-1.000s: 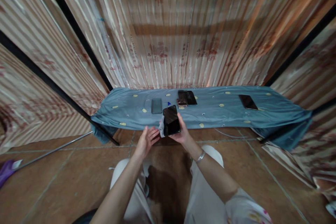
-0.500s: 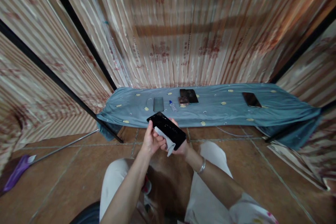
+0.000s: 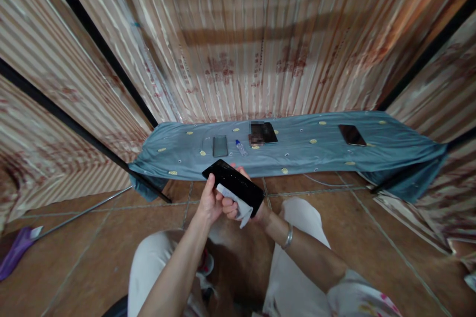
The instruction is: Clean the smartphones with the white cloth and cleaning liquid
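Item: black phone [image 3: 233, 185], held low over my lap, short of the bench [image 3: 305, 151]. A second ago my right hand [image 3: 238, 205] held it alone; now my left hand [image 3: 210, 201] has a grip on its end, while the right grip presses a white cloth [image 3: 235, 203] under it. I judge wiping under way.

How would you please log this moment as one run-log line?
left hand: grips black phone | right hand: white cloth under phone | behind: blue-draped table

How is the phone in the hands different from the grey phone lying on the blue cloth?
The held phone is black and shiny; the grey phone is paler. The held phone is tilted in the air, gripped by the left hand and right hand; the grey phone lies flat, untouched. Both are slim rectangles.
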Demonstrator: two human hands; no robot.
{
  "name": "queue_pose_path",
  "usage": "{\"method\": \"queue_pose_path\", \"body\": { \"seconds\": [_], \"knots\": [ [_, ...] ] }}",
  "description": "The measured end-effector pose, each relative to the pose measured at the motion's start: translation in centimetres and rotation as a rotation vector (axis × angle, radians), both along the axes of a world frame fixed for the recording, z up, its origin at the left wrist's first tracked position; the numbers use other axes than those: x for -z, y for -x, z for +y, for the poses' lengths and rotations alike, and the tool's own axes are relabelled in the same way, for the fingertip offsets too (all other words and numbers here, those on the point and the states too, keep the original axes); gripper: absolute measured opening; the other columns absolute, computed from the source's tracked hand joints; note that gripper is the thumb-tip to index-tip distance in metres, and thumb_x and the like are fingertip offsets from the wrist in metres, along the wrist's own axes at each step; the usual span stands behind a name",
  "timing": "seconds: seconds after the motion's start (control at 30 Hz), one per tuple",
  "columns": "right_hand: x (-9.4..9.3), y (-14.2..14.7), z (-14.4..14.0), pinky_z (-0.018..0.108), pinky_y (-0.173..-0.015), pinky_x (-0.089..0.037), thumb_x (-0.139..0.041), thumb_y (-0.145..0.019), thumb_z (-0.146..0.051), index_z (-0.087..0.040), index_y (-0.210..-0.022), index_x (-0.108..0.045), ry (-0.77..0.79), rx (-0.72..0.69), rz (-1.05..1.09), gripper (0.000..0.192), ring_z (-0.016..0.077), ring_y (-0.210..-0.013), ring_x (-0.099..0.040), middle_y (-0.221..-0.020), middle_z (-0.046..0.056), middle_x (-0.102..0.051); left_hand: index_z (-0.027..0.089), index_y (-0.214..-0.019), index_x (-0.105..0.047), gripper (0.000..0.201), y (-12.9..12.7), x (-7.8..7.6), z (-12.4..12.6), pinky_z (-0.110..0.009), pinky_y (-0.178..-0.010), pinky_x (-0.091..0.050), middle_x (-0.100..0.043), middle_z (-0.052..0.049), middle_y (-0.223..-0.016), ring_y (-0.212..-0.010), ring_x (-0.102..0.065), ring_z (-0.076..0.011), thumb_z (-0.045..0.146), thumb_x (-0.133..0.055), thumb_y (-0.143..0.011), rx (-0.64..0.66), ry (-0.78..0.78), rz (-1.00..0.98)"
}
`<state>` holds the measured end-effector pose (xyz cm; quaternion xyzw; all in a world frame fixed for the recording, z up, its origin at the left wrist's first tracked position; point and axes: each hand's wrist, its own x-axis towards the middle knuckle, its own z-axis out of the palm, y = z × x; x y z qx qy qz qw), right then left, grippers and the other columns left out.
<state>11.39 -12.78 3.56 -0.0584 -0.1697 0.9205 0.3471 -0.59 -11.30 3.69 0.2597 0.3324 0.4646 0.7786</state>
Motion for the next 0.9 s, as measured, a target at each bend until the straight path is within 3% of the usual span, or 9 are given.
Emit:
{"method": "queue_pose_path", "body": {
  "seconds": [0.1, 0.2, 0.33, 0.5, 0.63, 0.8, 0.9],
  "knots": [
    [0.7, 0.2, 0.4, 0.018, -0.044, -0.034, -0.021, -0.089, -0.077, -0.009, -0.089, -0.064, 0.029, -0.056, -0.003, 0.08, 0.0088, -0.047, -0.039, -0.055, 0.0, -0.053, 0.015, -0.101, -0.074, 0.054, 0.1, 0.0, 0.1, -0.029, -0.063, -0.057, -0.077, -0.009, -0.082, -0.082, -0.073, -0.0242, 0.063, -0.059, -0.079, -0.059, -0.021, -0.024],
    [1.6, 0.7, 0.8, 0.02, -0.046, -0.038, -0.012, -0.082, -0.086, -0.007, -0.088, -0.064, 0.08, -0.112, -0.016, 0.095, 0.0098, -0.048, -0.044, -0.057, 0.002, -0.055, 0.012, -0.101, -0.074, 0.059, 0.7, 0.2, 0.5, -0.027, -0.083, -0.056, -0.075, -0.013, -0.108, -0.107, -0.068, -0.0246, 0.064, -0.064, -0.074, -0.043, -0.072, -0.046],
    [2.5, 1.0, 0.9, 0.025, -0.047, -0.042, 0.004, -0.07, -0.092, -0.005, -0.093, -0.065, 0.102, -0.169, -0.051, 0.113, 0.0141, -0.05, -0.051, -0.063, 0.007, -0.06, 0.01, -0.107, -0.072, 0.073, 2.1, 0.4, 1.6, -0.033, -0.105, -0.046, -0.072, -0.014, -0.115, -0.122, -0.06, -0.0287, 0.068, -0.073, -0.062, 0.01, -0.161, -0.09],
    [2.8, 0.7, 0.7, 0.026, -0.049, -0.04, 0.005, -0.074, -0.088, 0.002, -0.099, -0.065, 0.129, -0.156, -0.06, 0.116, 0.0159, -0.053, -0.052, -0.067, 0.011, -0.062, 0.009, -0.112, -0.068, 0.071, 3.7, 0.5, 3.6, -0.042, -0.114, -0.035, -0.07, -0.016, -0.119, -0.125, -0.057, -0.0309, 0.068, -0.065, -0.072, -0.053, -0.156, -0.151],
    [3.0, 0.8, 1.2, 0.025, -0.051, -0.039, -0.007, -0.078, -0.088, 0.002, -0.098, -0.065, 0.169, -0.09, -0.031, 0.109, 0.0136, -0.052, -0.049, -0.066, 0.01, -0.061, 0.007, -0.112, -0.067, 0.072, 3.0, 0.5, 4.7, -0.044, -0.104, -0.046, -0.072, -0.018, -0.112, -0.11, -0.066, -0.0318, 0.07, -0.054, -0.079, -0.113, -0.065, -0.114],
    [3.2, 1.5, 2.6, 0.027, -0.054, -0.046, -0.006, -0.079, -0.086, 0.003, -0.1, -0.064, 0.194, -0.002, -0.067, 0.109, 0.0158, -0.056, -0.054, -0.069, 0.013, -0.064, 0.017, -0.119, -0.065, 0.071, 1.3, 0.5, 4.7, -0.038, -0.075, -0.059, -0.076, -0.013, -0.094, -0.086, -0.074, -0.0264, 0.072, -0.035, -0.086, -0.095, 0.02, -0.098],
    [3.6, 1.9, 3.4, 0.027, -0.054, -0.048, -0.01, -0.081, -0.085, 0.002, -0.098, -0.065, 0.223, 0.033, -0.085, 0.104, 0.0158, -0.054, -0.055, -0.067, 0.013, -0.064, 0.015, -0.103, -0.072, 0.074, 1.2, 1.1, 4.5, -0.025, -0.041, -0.049, -0.067, -0.005, -0.055, -0.046, -0.064, -0.0172, 0.075, -0.033, -0.084, -0.04, 0.104, -0.108]
  ]
}}
